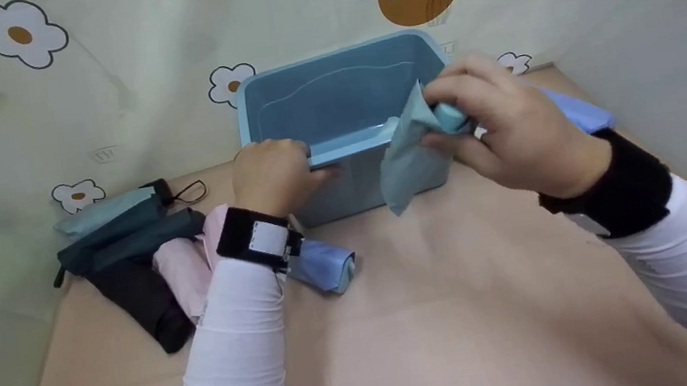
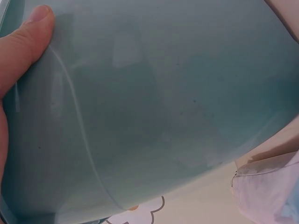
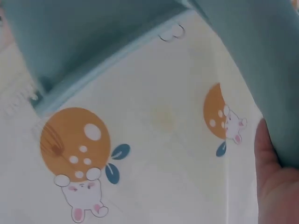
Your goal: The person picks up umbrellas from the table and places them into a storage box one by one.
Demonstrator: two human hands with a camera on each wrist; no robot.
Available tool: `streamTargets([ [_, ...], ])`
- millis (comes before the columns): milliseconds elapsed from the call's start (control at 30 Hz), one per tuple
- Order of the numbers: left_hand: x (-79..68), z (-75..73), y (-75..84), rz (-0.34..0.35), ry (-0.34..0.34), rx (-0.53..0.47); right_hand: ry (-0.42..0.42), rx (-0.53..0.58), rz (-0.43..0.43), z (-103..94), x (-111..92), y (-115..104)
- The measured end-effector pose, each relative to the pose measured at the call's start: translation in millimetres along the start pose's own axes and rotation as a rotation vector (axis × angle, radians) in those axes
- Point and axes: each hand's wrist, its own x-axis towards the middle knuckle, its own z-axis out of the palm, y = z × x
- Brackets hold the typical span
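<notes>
A blue plastic bin [image 1: 350, 188] stands near the back wall, its open top facing up. My left hand [image 1: 273, 176] grips its near rim at the left corner, fingers over the edge; in the left wrist view the thumb [image 2: 30, 39] lies along the bin wall [image 2: 154, 102]. Over the bin's near right corner, my right hand [image 1: 509, 117] holds a light teal folding umbrella [image 1: 410, 162] by its rounded end, with the loose fabric hanging down outside the rim. The right wrist view shows the thumb [image 3: 275, 186] against the umbrella's cloth [image 3: 257, 60].
Left of the bin lie several folded umbrellas: a light teal one [image 1: 108, 213], a dark green one [image 1: 125, 236], a black one [image 1: 142, 305] and a pink one [image 1: 181, 268]. A blue umbrella [image 1: 323, 264] lies by my left wrist; something blue [image 1: 580, 110] lies behind my right hand.
</notes>
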Motion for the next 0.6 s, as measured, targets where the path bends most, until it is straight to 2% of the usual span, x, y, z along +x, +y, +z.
streamTargets([
  [133,0.5,-0.4,-0.4,-0.01,-0.013,-0.001,0.285,0.025,0.02,9.7,25,9],
  [167,0.6,-0.4,-0.5,-0.015,-0.014,-0.002,0.329,0.019,0.024,14.5,30,13],
  [233,0.6,-0.4,-0.4,-0.023,-0.016,-0.003,0.346,-0.002,0.055,26.3,40,22],
  [300,0.4,-0.4,0.1,-0.027,-0.017,-0.003,0.282,-0.028,0.099,41.1,45,31],
  [500,0.3,0.4,1.1,-0.018,0.0,0.002,-0.053,-0.048,0.248,95.4,40,51],
  [600,0.0,-1.1,1.2,-0.009,0.022,0.003,-0.216,-0.026,0.329,109.3,39,53],
])
